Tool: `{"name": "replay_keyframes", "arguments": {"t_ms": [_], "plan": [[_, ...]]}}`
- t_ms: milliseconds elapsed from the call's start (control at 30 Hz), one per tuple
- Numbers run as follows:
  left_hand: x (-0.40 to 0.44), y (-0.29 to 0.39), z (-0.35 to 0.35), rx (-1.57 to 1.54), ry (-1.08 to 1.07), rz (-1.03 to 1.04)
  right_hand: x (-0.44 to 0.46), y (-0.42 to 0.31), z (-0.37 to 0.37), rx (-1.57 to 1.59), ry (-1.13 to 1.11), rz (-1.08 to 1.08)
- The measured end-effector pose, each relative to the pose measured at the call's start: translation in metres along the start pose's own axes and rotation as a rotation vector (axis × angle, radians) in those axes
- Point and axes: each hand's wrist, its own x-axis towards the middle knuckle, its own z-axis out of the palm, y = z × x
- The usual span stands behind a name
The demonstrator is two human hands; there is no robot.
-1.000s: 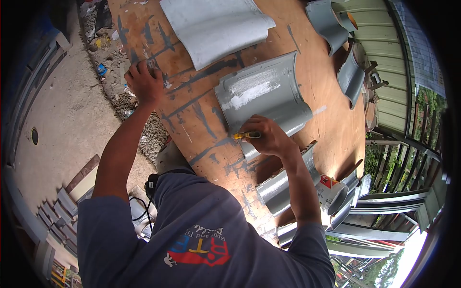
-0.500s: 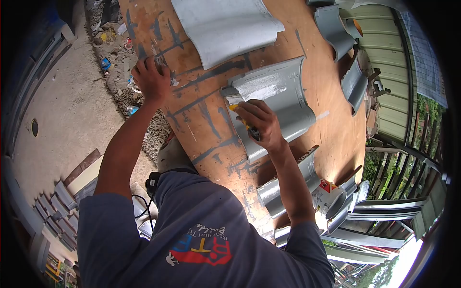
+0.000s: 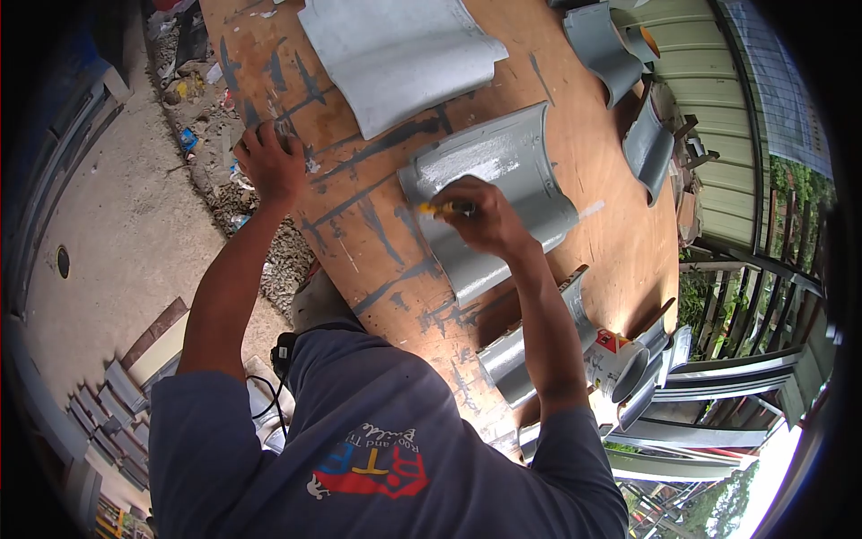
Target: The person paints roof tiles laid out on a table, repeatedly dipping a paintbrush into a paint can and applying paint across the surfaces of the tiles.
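Note:
My right hand [image 3: 485, 220] is closed around a paintbrush [image 3: 440, 208] with yellow on its handle; its bristle end is blurred. The brush is over the left edge of a curved grey roof tile [image 3: 530, 211], whose upper part shines wet. My left hand [image 3: 272, 166] rests at the left edge of the wooden table [image 3: 359, 260], fingers apart and bent, with nothing visible in them. Beyond the painted tile lies a paler grey roof tile [image 3: 404, 54].
A paint can [image 3: 615, 368] lies tilted at the lower right beside another grey tile [image 3: 530, 359]. More tiles [image 3: 606, 54] stand along the far right edge. Gravel and litter [image 3: 189, 90] border the table's left side. Stacked tiles [image 3: 112, 413] sit on the ground.
My right hand has turned and drawn the brush slightly down along the tile's left edge. The view has shifted a little; my left hand stays at the table edge.

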Motion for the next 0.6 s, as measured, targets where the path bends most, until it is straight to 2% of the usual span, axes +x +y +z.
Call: {"name": "replay_keyframes", "arguments": {"t_ms": [33,67,167,200,267,333,400,467,567,600], "plan": [[0.001,0.001,-0.001,-0.001,-0.001,0.001,0.004,0.007,0.004,0.021,0.168,-0.05],[0.002,0.002,-0.001,-0.003,0.003,0.002,0.004,0.012,0.005,0.019,0.171,-0.053],[0.002,0.002,-0.005,-0.006,0.051,0.009,0.002,0.017,0.012,0.052,0.535,-0.108],[0.001,0.002,-0.004,-0.02,0.05,0.002,-0.004,0.018,0.017,0.053,0.535,-0.113],[0.003,0.003,-0.004,-0.04,0.056,-0.005,-0.018,0.02,0.025,0.327,0.686,0.041],[0.002,0.004,-0.005,-0.033,0.019,-0.016,-0.03,0.018,0.03,0.346,0.655,0.051],[0.002,0.005,-0.004,-0.022,0.016,-0.01,-0.038,0.029,0.039,0.263,0.492,0.035],[0.003,0.003,-0.003,0.0,0.013,0.002,-0.04,0.045,0.04,0.366,0.575,0.108],[0.002,0.002,-0.003,-0.006,0.015,0.034,-0.038,0.081,0.013,0.237,0.71,0.206],[0.002,0.004,-0.005,-0.008,0.004,0.012,-0.037,0.092,0.002,0.123,0.772,0.162]]}}
